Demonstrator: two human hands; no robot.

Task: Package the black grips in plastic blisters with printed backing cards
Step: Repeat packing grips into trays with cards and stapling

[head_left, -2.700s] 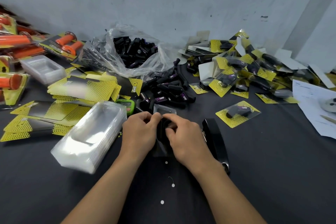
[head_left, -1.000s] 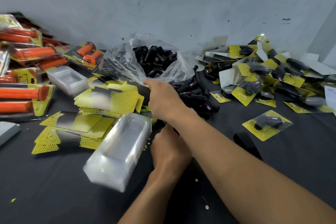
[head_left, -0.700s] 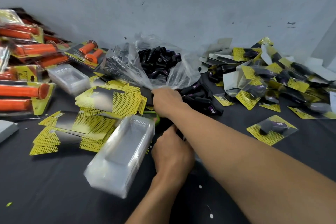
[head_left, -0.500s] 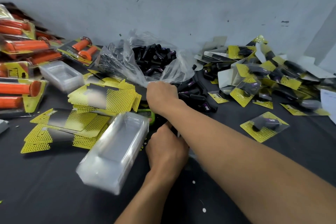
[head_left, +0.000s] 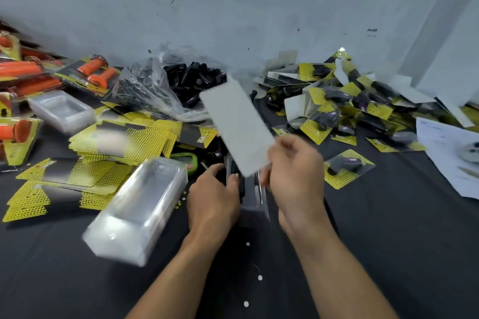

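Observation:
My right hand [head_left: 295, 171] pinches a backing card [head_left: 237, 127] by its lower right corner; its plain grey back faces me and it tilts up over the table. My left hand [head_left: 212, 194] grips a clear blister [head_left: 252, 199] with a black grip inside, resting on the black table [head_left: 388, 241] just under the card. Loose black grips [head_left: 194, 80] fill an open plastic bag behind. Printed yellow-and-black cards [head_left: 124, 137] lie in a pile at left.
A stack of empty clear blisters [head_left: 137, 210] lies left of my hands, another [head_left: 62, 110] further back. Orange grip packs [head_left: 90, 75] crowd the far left. Finished yellow packs [head_left: 347, 167] heap at the right, with white paper [head_left: 448, 153] beyond. A green object [head_left: 185, 159] sits ahead.
My right hand has come back from the card pile at left with one card and now holds it above the blister. My left hand has stayed on the blister.

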